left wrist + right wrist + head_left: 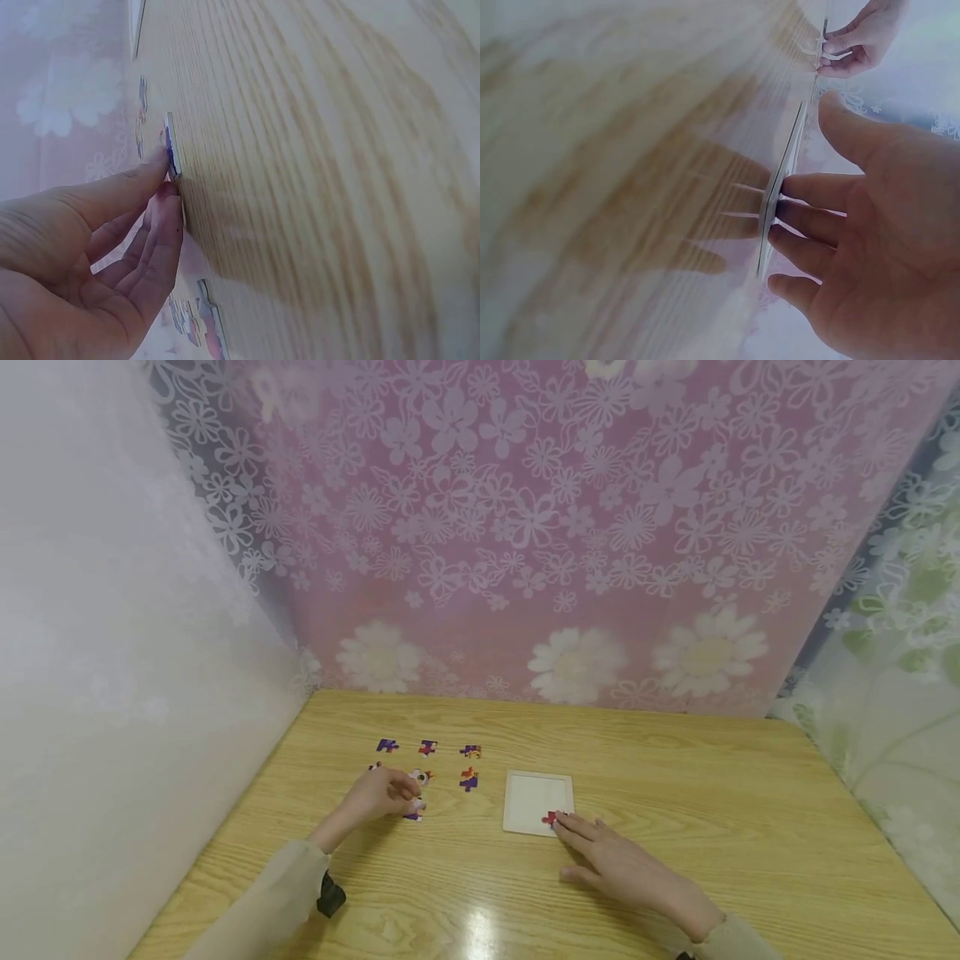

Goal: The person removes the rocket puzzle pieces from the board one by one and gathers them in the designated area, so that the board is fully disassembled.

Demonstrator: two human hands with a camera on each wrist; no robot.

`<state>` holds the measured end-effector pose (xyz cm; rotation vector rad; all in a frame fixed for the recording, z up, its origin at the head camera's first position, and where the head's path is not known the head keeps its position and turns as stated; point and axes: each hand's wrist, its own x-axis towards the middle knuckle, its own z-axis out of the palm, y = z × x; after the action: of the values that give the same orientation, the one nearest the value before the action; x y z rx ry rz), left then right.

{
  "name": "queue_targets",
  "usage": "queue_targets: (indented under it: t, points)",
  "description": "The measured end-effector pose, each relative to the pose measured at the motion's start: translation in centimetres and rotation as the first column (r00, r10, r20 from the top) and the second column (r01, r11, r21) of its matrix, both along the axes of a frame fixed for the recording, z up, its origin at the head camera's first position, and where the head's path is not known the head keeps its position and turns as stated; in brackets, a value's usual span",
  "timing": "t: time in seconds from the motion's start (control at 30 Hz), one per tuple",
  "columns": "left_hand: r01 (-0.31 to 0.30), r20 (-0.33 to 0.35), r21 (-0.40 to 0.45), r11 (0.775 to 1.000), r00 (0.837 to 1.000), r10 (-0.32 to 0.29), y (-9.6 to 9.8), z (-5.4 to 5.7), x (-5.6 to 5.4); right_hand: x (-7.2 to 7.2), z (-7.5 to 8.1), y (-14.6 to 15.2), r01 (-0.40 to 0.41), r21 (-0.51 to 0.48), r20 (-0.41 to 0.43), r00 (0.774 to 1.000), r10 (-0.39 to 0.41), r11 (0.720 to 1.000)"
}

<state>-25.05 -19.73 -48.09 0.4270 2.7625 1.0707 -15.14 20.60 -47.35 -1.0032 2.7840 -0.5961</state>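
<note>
My left hand (378, 795) pinches a purple jigsaw piece (415, 811) at the near side of the loose pieces. In the left wrist view the thumb lies on that piece (171, 146), with the fingertips at its edge, close to the wood. A square white puzzle tray (536, 802) lies flat to the right. Inside its near right corner is a red jigsaw piece (551, 819), partly hidden by fingers. My right hand (622, 864) rests its fairly straight fingertips on that corner. From the right wrist view, the fingers touch the tray's edge (769, 202) and the thumb stands apart.
Several loose pieces lie in rows at the left, among them a purple one (387, 745), a red and purple one (427, 747) and an orange and purple one (468, 778). The wooden table (675, 760) meets a flowered pink curtain (480, 568) behind.
</note>
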Motion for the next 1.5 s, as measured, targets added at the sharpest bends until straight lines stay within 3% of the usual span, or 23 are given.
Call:
queue_targets:
  t: [0.13, 0.33, 0.6, 0.9, 1.03, 1.27, 1.5]
  points:
    - [-0.023, -0.014, -0.007, 1.000, 1.000, 0.023, 0.0, 0.2, 0.1, 0.0, 0.0, 0.1, 0.006, -0.007, 0.012, 1.000, -0.006, 1.000]
    - [-0.062, -0.068, 0.070, 0.996, 0.995, 0.066, 0.3, 0.8, -0.5, 0.0, 0.0, 0.1, 0.016, -0.018, 0.034, 0.999, -0.016, 1.000]
    - [-0.061, -0.047, 0.167, 0.984, 0.996, 0.070, 2.0, 1.9, -1.2, -0.1, -0.1, 0.3, 0.014, -0.035, 0.059, 0.998, -0.012, 0.999]
    - [0.006, 0.009, 0.227, 0.974, 1.000, -0.009, 5.2, 2.9, -0.9, -0.3, -0.3, 0.5, 0.021, -0.031, 0.087, 0.996, -0.019, 0.999]
    - [0.062, -0.009, 0.247, 0.967, 0.998, -0.061, 6.7, 3.0, -0.9, -0.3, 0.0, 0.6, 0.020, -0.037, 0.098, 0.995, -0.017, 0.999]
    - [0.141, -0.024, 0.262, 0.955, 0.990, -0.139, 9.4, 2.6, -1.3, -0.5, 0.1, 0.8, 0.045, -0.012, 0.053, 0.998, -0.044, 0.999]
    - [0.189, 0.027, 0.321, 0.928, 0.978, -0.209, 12.1, 2.5, -1.1, -0.4, 0.1, 1.4, 0.069, -0.003, 0.039, 0.997, -0.069, 0.998]
